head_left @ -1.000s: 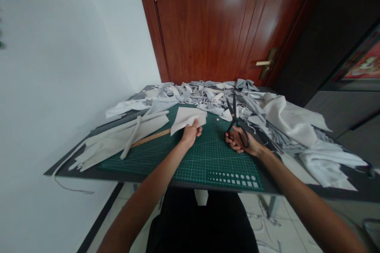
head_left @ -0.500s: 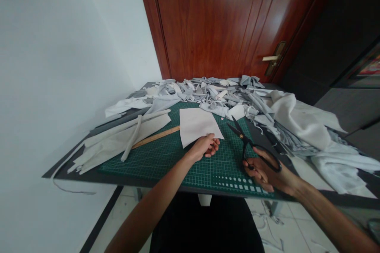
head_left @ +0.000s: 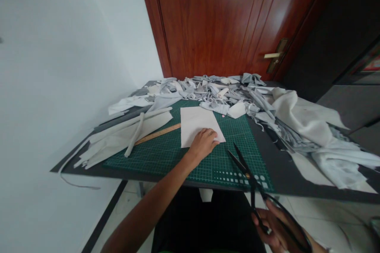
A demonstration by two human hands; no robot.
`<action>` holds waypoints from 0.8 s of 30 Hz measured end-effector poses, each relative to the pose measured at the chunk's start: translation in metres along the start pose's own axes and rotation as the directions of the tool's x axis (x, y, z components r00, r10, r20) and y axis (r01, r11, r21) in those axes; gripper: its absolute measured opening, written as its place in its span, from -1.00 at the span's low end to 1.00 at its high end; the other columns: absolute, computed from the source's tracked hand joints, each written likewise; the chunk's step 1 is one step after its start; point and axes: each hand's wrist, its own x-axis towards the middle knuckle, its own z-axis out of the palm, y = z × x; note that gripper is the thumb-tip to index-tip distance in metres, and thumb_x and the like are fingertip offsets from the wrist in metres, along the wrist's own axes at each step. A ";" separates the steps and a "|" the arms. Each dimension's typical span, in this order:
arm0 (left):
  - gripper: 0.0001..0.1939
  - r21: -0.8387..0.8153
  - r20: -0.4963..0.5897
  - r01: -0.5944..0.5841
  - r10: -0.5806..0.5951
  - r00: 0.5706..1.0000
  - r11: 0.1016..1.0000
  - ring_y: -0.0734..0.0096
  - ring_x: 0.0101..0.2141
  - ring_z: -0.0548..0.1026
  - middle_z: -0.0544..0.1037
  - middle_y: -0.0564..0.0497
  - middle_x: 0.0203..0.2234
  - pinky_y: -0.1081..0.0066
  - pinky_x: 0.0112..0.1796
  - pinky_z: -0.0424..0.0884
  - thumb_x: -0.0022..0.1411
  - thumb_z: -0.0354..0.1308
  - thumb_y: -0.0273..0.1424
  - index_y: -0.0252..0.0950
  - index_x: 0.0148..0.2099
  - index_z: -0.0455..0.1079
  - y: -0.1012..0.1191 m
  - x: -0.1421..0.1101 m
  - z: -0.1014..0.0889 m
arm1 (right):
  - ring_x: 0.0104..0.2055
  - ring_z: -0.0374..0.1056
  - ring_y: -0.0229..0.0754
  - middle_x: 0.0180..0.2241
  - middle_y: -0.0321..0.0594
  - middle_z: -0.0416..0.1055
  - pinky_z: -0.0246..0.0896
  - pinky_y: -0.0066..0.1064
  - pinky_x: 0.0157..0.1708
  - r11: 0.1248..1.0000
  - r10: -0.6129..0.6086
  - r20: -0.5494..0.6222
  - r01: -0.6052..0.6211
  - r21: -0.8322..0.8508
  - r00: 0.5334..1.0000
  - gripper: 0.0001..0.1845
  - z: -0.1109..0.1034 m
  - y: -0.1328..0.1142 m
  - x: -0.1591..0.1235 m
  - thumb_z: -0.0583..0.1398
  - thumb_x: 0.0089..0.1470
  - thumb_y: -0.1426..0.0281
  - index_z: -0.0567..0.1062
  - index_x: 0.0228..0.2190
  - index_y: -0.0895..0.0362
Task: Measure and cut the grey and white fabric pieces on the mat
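Note:
A four-sided piece of white cloth [head_left: 193,120] lies flat on the green cutting mat [head_left: 166,152]. My left hand [head_left: 204,141] rests on top of its lower right part, palm down with fingers bent and spread a little over the cloth. Close to my body, past the table's front edge, my right hand [head_left: 273,225] is closed around the handles of large black scissors [head_left: 247,175]. Their blades stand slightly apart and point up and left over the mat's lower right, apart from the cloth. A wooden ruler [head_left: 158,133] runs up to the cloth's left edge.
Strips of off-white cloth [head_left: 118,144] lie on the left. A heap of grey and white scraps [head_left: 204,91] spans the back of the dark table [head_left: 299,178]. Larger folded cloth [head_left: 303,120] covers the right side. Behind stands a brown door [head_left: 219,23], with a white wall at left.
The cloth, lifted and folded in my left hand earlier, now lies flat under it. My right hand has drawn the scissors back toward my body and down to the right.

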 end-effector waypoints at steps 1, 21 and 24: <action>-0.89 0.070 0.037 -0.015 0.012 0.999 0.997 0.14 0.05 0.48 0.56 -0.10 -0.02 0.20 0.03 0.47 0.47 0.12 -0.41 -0.30 -0.03 0.44 0.001 0.003 0.001 | -0.67 0.13 -0.38 -0.58 -0.34 0.20 -0.05 -0.64 -0.79 1.000 0.002 -0.005 -0.002 0.001 1.000 -0.20 0.002 0.002 0.003 0.27 -0.17 -0.40 0.41 -0.45 0.12; -0.80 0.277 0.043 -0.006 -0.006 0.999 0.961 0.24 0.00 0.52 0.52 -0.11 -0.07 0.32 -0.18 0.50 0.57 -0.12 -0.46 -0.31 0.00 0.34 0.027 -0.007 0.003 | -0.75 0.00 -0.51 -0.54 -0.44 0.24 -0.04 -0.63 -0.79 0.962 -0.095 -0.057 0.077 -0.263 0.994 -0.30 0.033 -0.062 -0.021 0.22 0.06 -0.28 0.40 -0.34 0.14; -0.79 0.278 0.014 -0.004 0.000 1.000 0.960 0.22 -0.01 0.52 0.52 -0.11 -0.08 0.30 -0.19 0.51 0.57 -0.13 -0.47 -0.32 0.01 0.34 0.029 -0.010 0.007 | -0.77 -0.01 -0.50 -0.54 -0.46 0.22 -0.03 -0.63 -0.81 0.959 -0.083 -0.064 0.063 -0.275 0.994 -0.35 0.032 -0.064 -0.016 0.15 0.17 -0.24 0.40 -0.33 0.14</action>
